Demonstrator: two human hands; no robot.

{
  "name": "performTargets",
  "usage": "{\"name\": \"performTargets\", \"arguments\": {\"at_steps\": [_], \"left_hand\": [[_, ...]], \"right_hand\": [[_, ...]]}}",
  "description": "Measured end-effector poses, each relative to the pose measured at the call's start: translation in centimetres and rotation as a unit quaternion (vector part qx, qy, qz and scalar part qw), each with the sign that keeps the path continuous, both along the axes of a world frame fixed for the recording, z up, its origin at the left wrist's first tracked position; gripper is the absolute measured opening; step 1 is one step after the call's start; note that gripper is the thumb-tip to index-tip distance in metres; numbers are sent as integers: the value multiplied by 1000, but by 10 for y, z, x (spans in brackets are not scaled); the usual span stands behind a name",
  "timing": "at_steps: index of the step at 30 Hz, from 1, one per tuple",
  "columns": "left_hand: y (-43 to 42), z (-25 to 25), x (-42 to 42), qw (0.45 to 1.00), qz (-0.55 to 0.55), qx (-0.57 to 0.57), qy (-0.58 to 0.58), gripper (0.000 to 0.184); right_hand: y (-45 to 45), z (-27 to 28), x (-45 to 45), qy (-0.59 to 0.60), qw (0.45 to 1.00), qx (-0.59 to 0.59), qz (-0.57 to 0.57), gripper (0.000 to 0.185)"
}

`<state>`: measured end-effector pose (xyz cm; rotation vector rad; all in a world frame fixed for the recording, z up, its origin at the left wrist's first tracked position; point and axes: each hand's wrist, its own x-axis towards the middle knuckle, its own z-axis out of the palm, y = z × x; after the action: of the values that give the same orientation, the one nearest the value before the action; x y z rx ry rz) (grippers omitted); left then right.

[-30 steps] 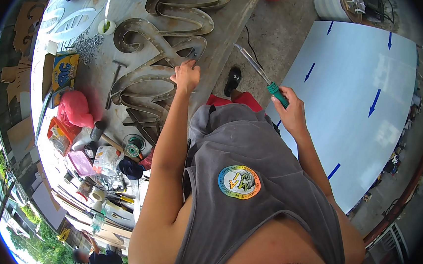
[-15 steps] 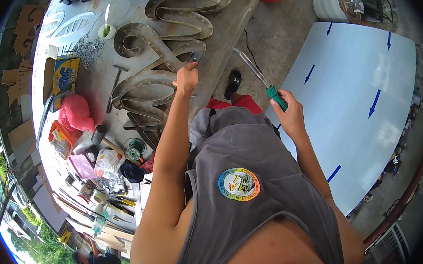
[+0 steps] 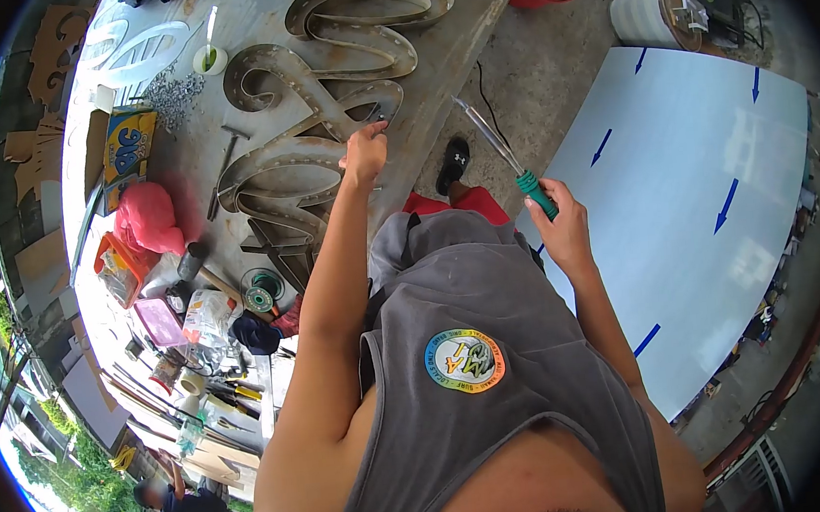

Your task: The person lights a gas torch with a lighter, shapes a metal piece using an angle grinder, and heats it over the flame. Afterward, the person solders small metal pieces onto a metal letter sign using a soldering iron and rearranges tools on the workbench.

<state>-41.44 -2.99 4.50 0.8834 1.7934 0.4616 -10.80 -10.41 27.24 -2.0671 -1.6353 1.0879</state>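
From the head view, right fingers grip the green-handled metal soldering iron (image 3: 527, 182); left fingers reach onto the curved grey metal lettering (image 3: 327, 115) on the table (image 3: 434, 66), pinch uncertain. Best keep them clear of the tip.

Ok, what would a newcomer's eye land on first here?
The large pale panel with blue arrows, at the right. Next, the curling metal shapes on the table, upper middle, with the left hand at them. Then the green-handled tool in the right hand.
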Motion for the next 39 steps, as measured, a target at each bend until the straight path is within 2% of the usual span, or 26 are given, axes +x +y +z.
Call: {"name": "performTargets", "arguments": {"at_steps": [2,6,9,11,14,18,20,21,22,23,24,26,27,28,29,30,31,32,33,34,36,39], "left_hand": [[-1,-4,-3,997,9,13,-70,46],[0,-7,-1,998,24,-19,-59,47],[2,-16,-5,993,37,-30,-110,46],[3,-23,-7,976,79,-27,-202,45],[11,2,-9,975,77,-36,-204,44],[14,-10,-18,973,81,-32,-214,44],[16,-11,-21,994,57,-45,-83,41],[17,3,-19,994,57,-46,-83,41],[19,30,-18,999,25,-37,18,40],[18,47,-16,992,-7,-28,120,40],[13,50,-14,992,-7,-28,121,40],[9,56,-13,959,-76,12,274,42],[8,47,-15,958,-76,13,275,42],[5,34,-17,988,32,28,149,39],[4,21,-20,989,139,44,18,38],[5,32,-21,989,140,47,18,38],[5,54,-22,966,217,-35,-138,32],[11,71,-23,906,288,-112,-290,27],[16,75,-23,843,355,-162,-370,12],[14,70,-24,843,356,-164,-369,12],[15,52,-28,791,326,-199,-478,12],[22,37,-23,760,322,-226,-518,9]], "right_hand": [[0,-1,1,-3,1000,-1,1,33],[-1,-1,0,0,1000,-10,-2,34],[-2,-4,0,1,1000,-3,-1,34],[-3,-4,0,0,1000,3,2,34],[-1,0,-3,-3,1000,-7,-1,34],[-2,-2,-1,-1,1000,1,3,34],[-2,-2,-1,0,1000,0,3,34],[-3,-3,0,1,1000,-1,-1,35],[-3,-3,1,2,1000,-2,-5,35],[-3,-3,1,2,1000,-2,-5,35],[-4,-3,2,-1,1000,-4,-4,35],[-3,-3,2,-2,1000,-4,-2,35],[-3,-3,2,-2,1000,-3,-3,35],[-4,-3,2,-2,1000,-3,-3,35],[-4,-4,3,-2,1000,-1,-2,35],[-4,-5,4,5,1000,4,-2,35],[-5,-6,4,11,1000,9,-2,35],[-2,-7,5,12,1000,13,1,35],[-2,-9,5,10,1000,18,2,35],[-5,-8,5,8,1000,19,3,35],[-3,-5,3,12,1000,6,1,35],[-3,-5,4,14,1000,-7,2,35]]}}
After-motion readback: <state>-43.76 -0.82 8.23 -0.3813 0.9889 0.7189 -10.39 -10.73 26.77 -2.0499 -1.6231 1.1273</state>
